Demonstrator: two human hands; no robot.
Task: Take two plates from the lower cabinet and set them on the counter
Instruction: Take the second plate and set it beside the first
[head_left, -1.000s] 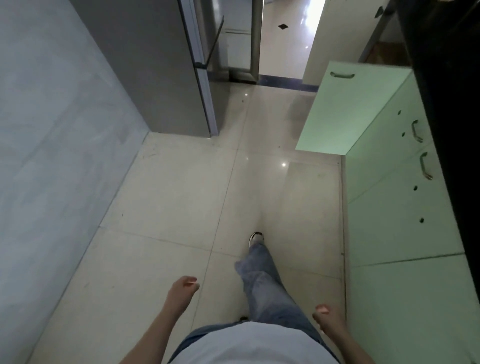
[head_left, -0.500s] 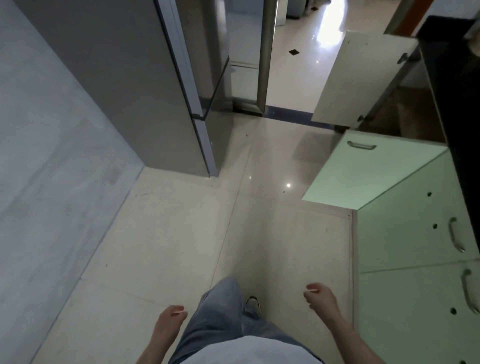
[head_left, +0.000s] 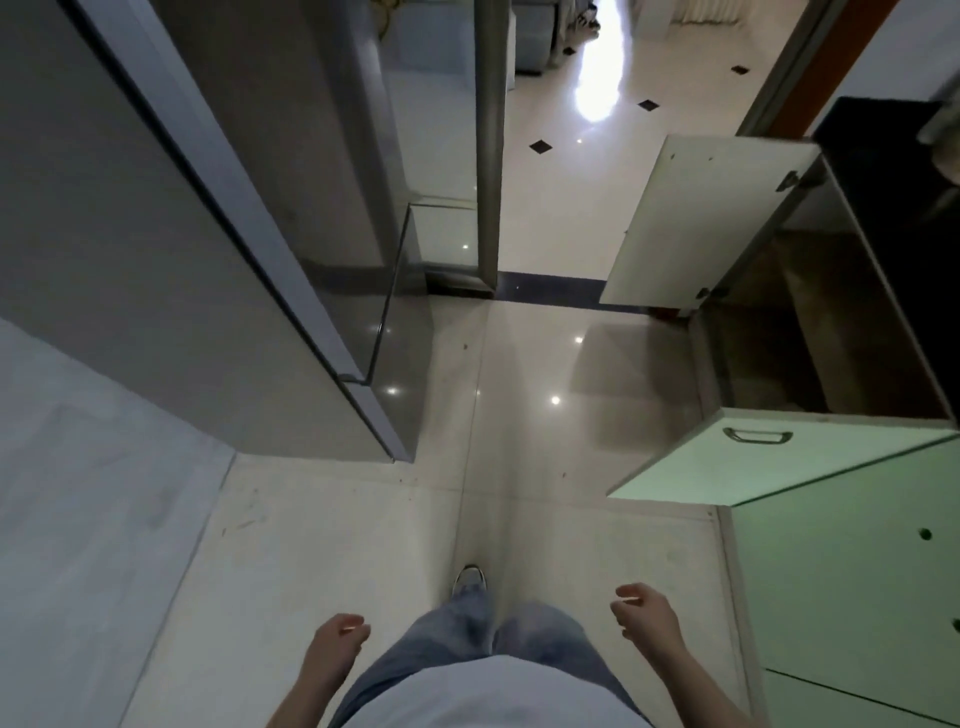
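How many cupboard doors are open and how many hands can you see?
Open cupboard doors: 2, a green one and a white one
Hands: 2, the left hand and the right hand, both holding nothing
Total: 4

- The kitchen is dim; daylight comes from the room beyond the doorway.
- A blown-out white glare streak (head_left: 597, 78) lies on the glossy pale tiled floor (head_left: 519, 364), with small ceiling-light reflections nearer.
- The open cabinet interior (head_left: 810, 332) is dark.
- Wide-angle distortion bends edges; corners look soft.
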